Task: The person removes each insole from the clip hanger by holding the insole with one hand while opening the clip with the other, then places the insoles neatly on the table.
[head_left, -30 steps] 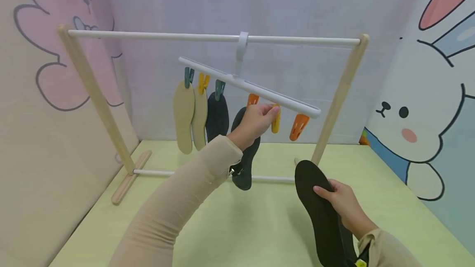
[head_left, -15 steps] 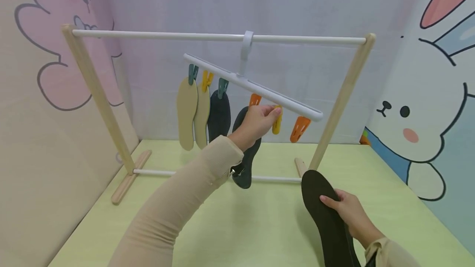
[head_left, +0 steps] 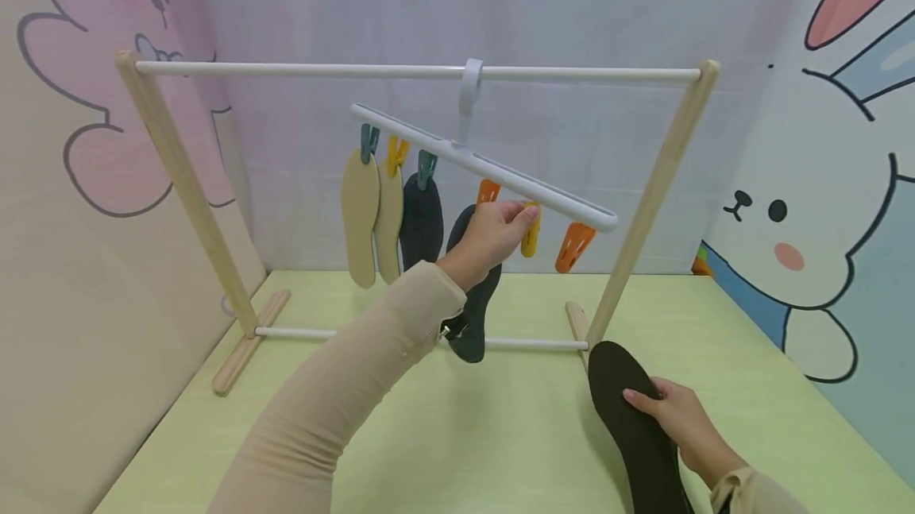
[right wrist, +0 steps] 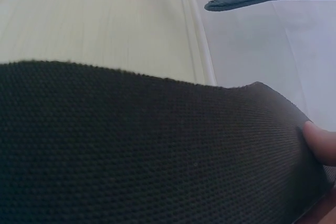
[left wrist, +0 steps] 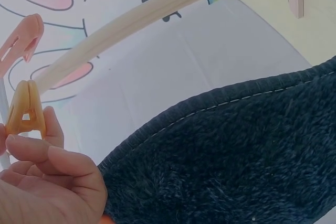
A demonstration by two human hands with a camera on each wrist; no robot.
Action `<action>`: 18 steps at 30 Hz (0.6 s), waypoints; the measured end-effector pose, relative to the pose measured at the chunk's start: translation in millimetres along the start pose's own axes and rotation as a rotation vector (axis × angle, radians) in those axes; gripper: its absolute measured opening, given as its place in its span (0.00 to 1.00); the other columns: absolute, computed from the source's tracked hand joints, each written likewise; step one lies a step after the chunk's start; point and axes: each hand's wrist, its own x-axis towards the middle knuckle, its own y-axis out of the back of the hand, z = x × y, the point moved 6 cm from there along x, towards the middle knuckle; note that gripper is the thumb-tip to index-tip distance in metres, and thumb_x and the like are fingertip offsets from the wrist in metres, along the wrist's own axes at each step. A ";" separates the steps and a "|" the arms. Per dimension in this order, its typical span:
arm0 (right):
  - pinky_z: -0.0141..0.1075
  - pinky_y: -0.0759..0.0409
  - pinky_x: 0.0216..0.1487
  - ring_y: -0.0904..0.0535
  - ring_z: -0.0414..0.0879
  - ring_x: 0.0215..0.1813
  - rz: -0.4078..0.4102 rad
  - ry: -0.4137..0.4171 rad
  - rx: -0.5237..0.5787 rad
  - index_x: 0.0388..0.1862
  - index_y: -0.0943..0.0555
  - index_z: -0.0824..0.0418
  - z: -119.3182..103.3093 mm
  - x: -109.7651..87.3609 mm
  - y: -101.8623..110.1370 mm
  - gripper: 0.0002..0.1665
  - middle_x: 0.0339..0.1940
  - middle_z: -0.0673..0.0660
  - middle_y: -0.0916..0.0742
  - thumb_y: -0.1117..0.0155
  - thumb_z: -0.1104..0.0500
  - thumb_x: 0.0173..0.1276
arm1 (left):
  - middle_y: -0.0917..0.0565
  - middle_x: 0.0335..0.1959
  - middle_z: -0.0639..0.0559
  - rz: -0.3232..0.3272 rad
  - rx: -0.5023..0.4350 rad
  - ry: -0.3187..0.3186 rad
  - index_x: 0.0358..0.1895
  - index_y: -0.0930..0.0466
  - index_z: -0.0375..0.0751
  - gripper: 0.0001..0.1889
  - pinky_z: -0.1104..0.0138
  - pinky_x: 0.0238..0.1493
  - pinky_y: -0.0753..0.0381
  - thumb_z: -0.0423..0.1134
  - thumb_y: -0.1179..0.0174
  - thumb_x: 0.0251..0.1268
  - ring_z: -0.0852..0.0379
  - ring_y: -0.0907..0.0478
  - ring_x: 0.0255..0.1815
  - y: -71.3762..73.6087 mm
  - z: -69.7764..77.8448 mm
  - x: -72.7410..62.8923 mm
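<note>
My left hand pinches a yellow clothespin under the white hanger. In the left wrist view that clothespin sits between thumb and fingers, with nothing seen in its jaws. Right behind this hand a dark fluffy insole hangs from an orange clothespin. Low on the right, my right hand grips a black insole, thumb on its face; its lower end is out of frame. A woven underside fills much of the right wrist view. Another orange clothespin hangs at the hanger's right end.
The hanger tilts down to the right from the rack's white top rail. Two beige insoles and a dark one hang on its left half. Wooden posts flank it, above a pale green tabletop.
My right hand has lowered the black insole slightly, down and to the right. My left hand stays on the yellow clothespin. The hanger tilts a little more.
</note>
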 end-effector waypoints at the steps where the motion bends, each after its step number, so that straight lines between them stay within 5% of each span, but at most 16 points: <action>1: 0.46 0.22 0.44 0.21 0.54 0.44 0.000 -0.001 -0.009 0.52 0.25 0.77 1.0 0.3 0.9 0.29 0.46 0.67 0.17 0.36 0.51 0.67 | 0.30 0.22 0.53 0.001 0.002 0.004 0.44 0.20 0.26 0.15 0.69 0.31 0.39 0.38 0.48 0.74 0.59 0.43 0.23 0.1 -0.5 0.2; 5: 0.47 0.22 0.45 0.21 0.58 0.47 -0.002 -0.006 -0.020 0.53 0.26 0.77 5.2 1.1 4.5 0.31 0.50 0.71 0.19 0.37 0.51 0.67 | 0.28 0.24 0.53 0.009 0.011 0.017 0.45 0.19 0.28 0.15 0.68 0.35 0.36 0.39 0.48 0.74 0.59 0.40 0.24 0.3 -2.2 1.0; 18: 0.50 0.23 0.46 0.23 0.65 0.49 -0.040 -0.049 -0.101 0.59 0.33 0.81 20.6 1.1 20.5 0.39 0.54 0.77 0.23 0.39 0.47 0.69 | 0.39 0.16 0.54 -0.003 0.011 -0.005 0.44 0.20 0.28 0.15 0.70 0.26 0.42 0.39 0.48 0.74 0.60 0.45 0.18 1.6 0.1 -0.3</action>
